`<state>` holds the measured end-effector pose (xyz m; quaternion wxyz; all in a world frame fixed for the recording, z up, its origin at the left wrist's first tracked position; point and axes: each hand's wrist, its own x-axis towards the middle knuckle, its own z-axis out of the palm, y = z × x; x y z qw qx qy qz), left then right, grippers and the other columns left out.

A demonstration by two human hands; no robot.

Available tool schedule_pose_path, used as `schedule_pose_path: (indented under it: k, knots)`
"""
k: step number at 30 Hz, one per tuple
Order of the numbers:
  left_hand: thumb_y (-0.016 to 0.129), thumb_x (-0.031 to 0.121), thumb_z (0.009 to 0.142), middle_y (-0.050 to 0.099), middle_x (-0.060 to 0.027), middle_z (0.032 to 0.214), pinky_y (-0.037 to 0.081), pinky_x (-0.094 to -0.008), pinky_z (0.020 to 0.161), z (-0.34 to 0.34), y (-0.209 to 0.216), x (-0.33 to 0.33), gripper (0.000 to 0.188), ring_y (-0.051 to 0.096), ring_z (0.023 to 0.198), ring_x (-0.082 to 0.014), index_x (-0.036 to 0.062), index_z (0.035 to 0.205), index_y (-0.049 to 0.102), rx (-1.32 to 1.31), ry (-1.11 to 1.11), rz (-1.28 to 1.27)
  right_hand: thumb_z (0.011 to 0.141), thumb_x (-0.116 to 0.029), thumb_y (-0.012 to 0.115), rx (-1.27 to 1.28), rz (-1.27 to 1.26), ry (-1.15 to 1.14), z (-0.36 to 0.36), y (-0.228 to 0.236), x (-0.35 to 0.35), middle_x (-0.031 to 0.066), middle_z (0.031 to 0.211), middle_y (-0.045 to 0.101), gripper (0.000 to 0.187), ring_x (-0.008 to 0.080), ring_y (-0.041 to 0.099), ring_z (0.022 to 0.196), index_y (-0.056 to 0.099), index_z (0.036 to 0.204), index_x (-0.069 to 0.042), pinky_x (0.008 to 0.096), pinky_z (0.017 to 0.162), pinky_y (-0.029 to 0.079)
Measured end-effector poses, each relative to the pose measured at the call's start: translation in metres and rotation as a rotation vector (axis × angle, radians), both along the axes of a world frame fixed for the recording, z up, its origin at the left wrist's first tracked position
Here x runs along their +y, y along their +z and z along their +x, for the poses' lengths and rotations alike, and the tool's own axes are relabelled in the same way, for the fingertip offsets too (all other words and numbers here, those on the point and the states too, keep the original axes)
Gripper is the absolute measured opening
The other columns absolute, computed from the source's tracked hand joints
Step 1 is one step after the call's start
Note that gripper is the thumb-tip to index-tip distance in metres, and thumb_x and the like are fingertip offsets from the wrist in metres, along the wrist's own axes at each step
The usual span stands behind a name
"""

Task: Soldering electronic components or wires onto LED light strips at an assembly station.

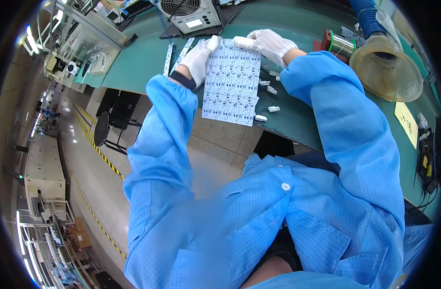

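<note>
A white panel of circuit boards, patterned with rows of small dark parts, is held out at the table's near edge. My left hand, in a white glove with a black wrist strap, is closed on its far left corner. On the far right corner, my white-gloved right hand pinches the edge with thumb and fingers. The panel's near end reaches past the table edge. Beside my left hand lie narrow white board strips. Several small white connectors lie to the right of the panel.
On the green table, a box with a fan and display stands at the back. A solder wire spool and a fume hood funnel on a blue hose are at the right, with a yellow card nearer. A stool stands left.
</note>
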<state>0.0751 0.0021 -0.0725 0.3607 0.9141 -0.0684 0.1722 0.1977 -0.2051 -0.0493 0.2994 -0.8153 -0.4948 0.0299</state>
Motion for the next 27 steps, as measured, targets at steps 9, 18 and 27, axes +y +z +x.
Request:
schedule_pose_path:
  k: [9, 18, 27]
  knots:
    - [0.054, 0.017, 0.081, 0.062, -0.0162, 0.101, 0.046, -0.0318, 0.086, 0.045, 0.045, -0.039, 0.03, 0.057, 0.099, -0.0312, 0.0034, 0.107, 0.059, 0.095, 0.154, 0.46, 0.079, -0.055, 0.058, -0.2, 0.086, -0.177, 0.002, 0.014, -0.004, 0.0209, 0.086, 0.065, 0.06, 0.0357, 0.062, 0.083, 0.066, 0.094, 0.003, 0.0388, 0.075, 0.048]
    - [0.049, 0.043, 0.086, 0.067, -0.0072, 0.096, 0.049, -0.0372, 0.074, 0.074, 0.043, -0.024, 0.034, 0.063, 0.087, -0.0264, 0.0156, 0.092, 0.069, 0.012, 0.247, 0.9, 0.08, -0.027, 0.055, -0.754, -0.253, -0.161, 0.025, -0.005, 0.009, 0.0148, 0.08, 0.066, 0.028, 0.0253, 0.065, 0.082, 0.067, 0.078, -0.003, 0.0339, 0.069, 0.051]
    - [0.064, 0.054, 0.074, 0.057, -0.0228, 0.115, 0.044, -0.0387, 0.09, 0.061, 0.057, -0.026, 0.073, 0.055, 0.107, -0.0339, 0.0035, 0.125, 0.048, -0.132, 0.651, 0.574, 0.083, -0.049, 0.055, 0.046, 0.278, -0.351, 0.012, 0.003, -0.011, 0.0169, 0.093, 0.066, 0.05, 0.0292, 0.063, 0.089, 0.066, 0.098, -0.002, 0.034, 0.079, 0.048]
